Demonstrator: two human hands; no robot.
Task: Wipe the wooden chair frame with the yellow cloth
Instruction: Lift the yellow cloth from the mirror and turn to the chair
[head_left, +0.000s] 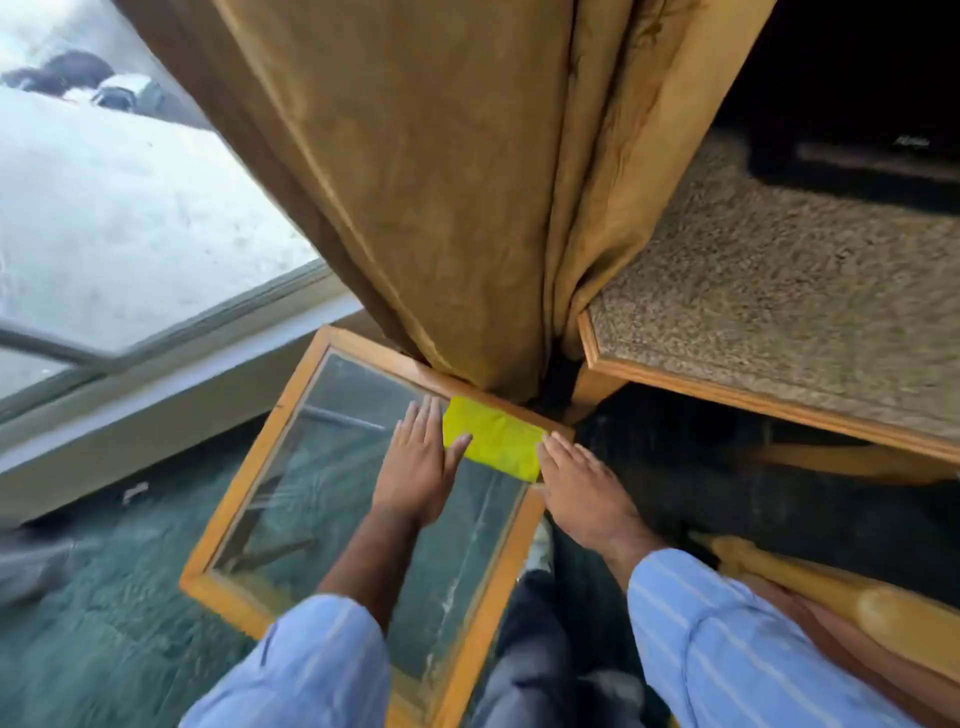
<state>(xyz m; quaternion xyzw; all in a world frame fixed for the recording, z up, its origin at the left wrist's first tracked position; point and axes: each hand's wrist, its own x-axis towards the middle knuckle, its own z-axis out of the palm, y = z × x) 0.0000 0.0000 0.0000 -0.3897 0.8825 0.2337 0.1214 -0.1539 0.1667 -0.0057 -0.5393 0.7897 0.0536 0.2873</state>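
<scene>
A carpeted corner by a window fills the view: green carpet below, a heavy tan curtain hanging down the middle, and a speckled tabletop with a wooden edge to the right. In front of the curtain stands a low glass-topped side table framed in light wood. At the lower right edge a rounded piece of pale wood, likely the wooden chair frame, shows beside the right sleeve; little of it is in view.

The yellow cloth lies folded into a flat rectangle on the far corner of the glass table, partly over the wooden rim and partly over the glass, just below the curtain's hem. It looks light, soft and limp, so it should bunch or unfold easily when lifted; pinching the whole folded stack at one edge, or pressing a flat palm on it, seems the surest hold. On glass it may slide readily.

The left hand rests flat and open on the glass, its thumb touching the cloth's near left edge. The right hand is also open, fingers extended, fingertips at the cloth's right end. Neither hand grasps anything. The cloth sits between the two hands, well apart from the chair wood.
</scene>
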